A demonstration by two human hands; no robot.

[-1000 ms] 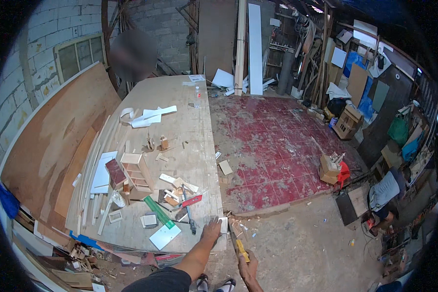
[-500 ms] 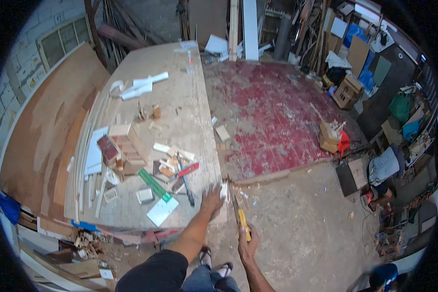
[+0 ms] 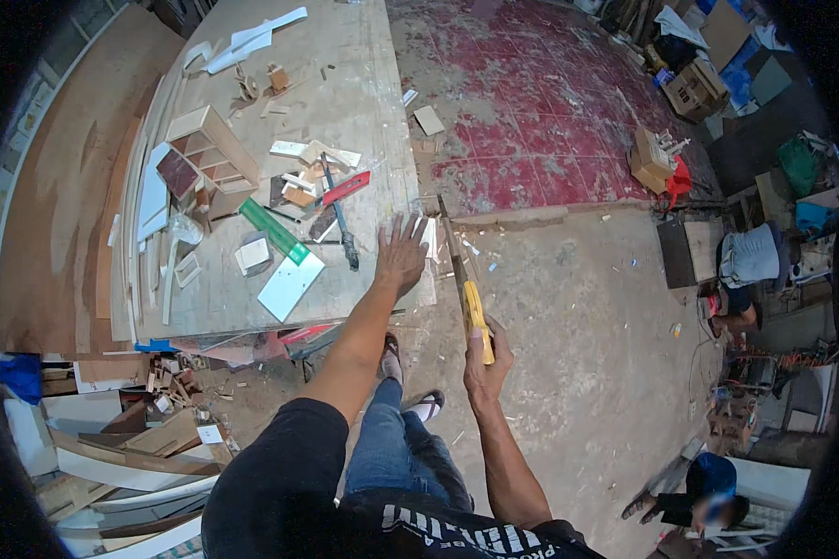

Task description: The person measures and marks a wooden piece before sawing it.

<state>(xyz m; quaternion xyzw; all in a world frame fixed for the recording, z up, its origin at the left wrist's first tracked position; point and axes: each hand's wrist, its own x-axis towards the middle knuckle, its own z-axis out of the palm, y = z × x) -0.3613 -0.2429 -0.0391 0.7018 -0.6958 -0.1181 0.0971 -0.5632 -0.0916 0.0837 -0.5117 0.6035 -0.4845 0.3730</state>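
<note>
My left hand (image 3: 403,259) lies flat on the right edge of the wooden worktable (image 3: 350,56), fingers spread. Just beside its fingertips, a small pale wood piece (image 3: 429,238) sits at the edge. In my right hand (image 3: 488,361) is the yellow handle of a handsaw (image 3: 474,303). Its narrow blade points away from me, along the outside of the table edge close to the pale piece. Whether the teeth touch the wood, I cannot tell. Left of my left hand lie a dark bar-like tool (image 3: 340,214), a red tool (image 3: 347,187) and a green ruler-like strip (image 3: 275,231).
A white panel (image 3: 291,287) and a small wooden shelf unit (image 3: 213,154) are on the table among scraps. Beyond the concrete floor lies a raised red tiled area (image 3: 541,112). Two people, one at the right (image 3: 750,256) and one at the lower right (image 3: 708,494), are nearby.
The view has tipped downward, so the table appears higher and my legs show more. My left hand's fingers are spread wider. My right hand still grips the saw.
</note>
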